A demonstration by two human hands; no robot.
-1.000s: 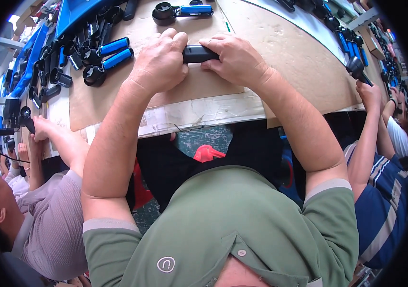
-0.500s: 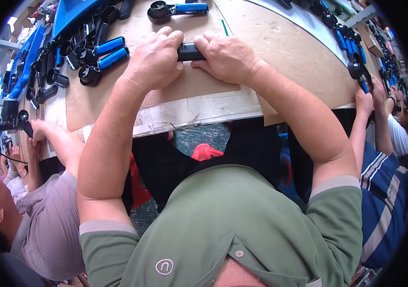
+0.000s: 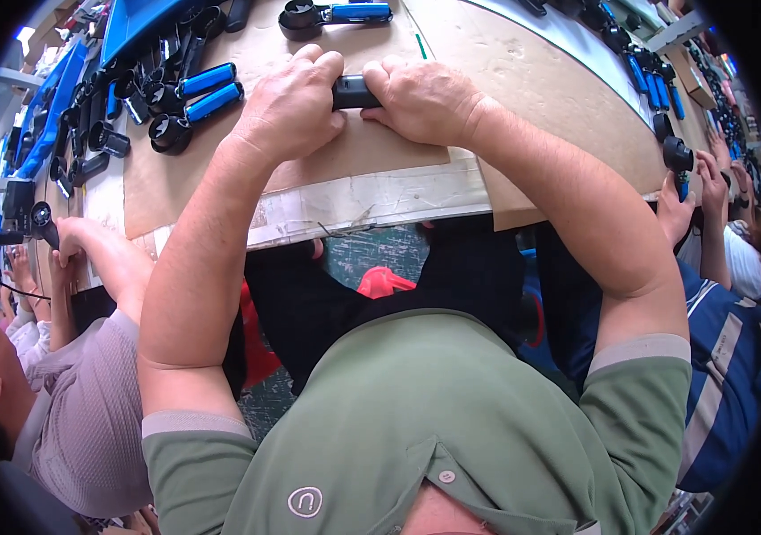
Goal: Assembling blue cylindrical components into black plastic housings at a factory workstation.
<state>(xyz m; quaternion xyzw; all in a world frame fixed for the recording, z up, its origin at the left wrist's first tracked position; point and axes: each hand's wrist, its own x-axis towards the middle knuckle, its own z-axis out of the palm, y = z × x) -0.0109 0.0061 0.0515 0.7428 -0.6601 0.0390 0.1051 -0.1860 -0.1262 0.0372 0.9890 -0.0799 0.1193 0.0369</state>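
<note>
Both my hands are over the brown board at the table's near side, closed on one smooth black tube-like part [image 3: 354,92]. My left hand [image 3: 294,105] wraps round its left end, and my right hand [image 3: 422,100] grips its right end with the thumb below. Only the middle of the part shows; its ends are hidden in my fists. Just beyond lies a unit with a round black head and a blue cylinder body [image 3: 358,12]. Left of my left hand, two similar units lie side by side, one with its blue cylinder [image 3: 213,102] nearest me.
Many black handle and ring parts [image 3: 111,138] crowd the left, near a blue bin [image 3: 131,27]. A person at left holds a black round-headed part [image 3: 42,216]; one at right holds another [image 3: 678,155]. More blue-bodied units [image 3: 655,87] lie far right. The table's near edge [image 3: 372,209] runs before me.
My hands stay on the black part in nearly the same spot, while my right elbow has moved slightly outward. At right, the other person's round-headed part has shifted and turned.
</note>
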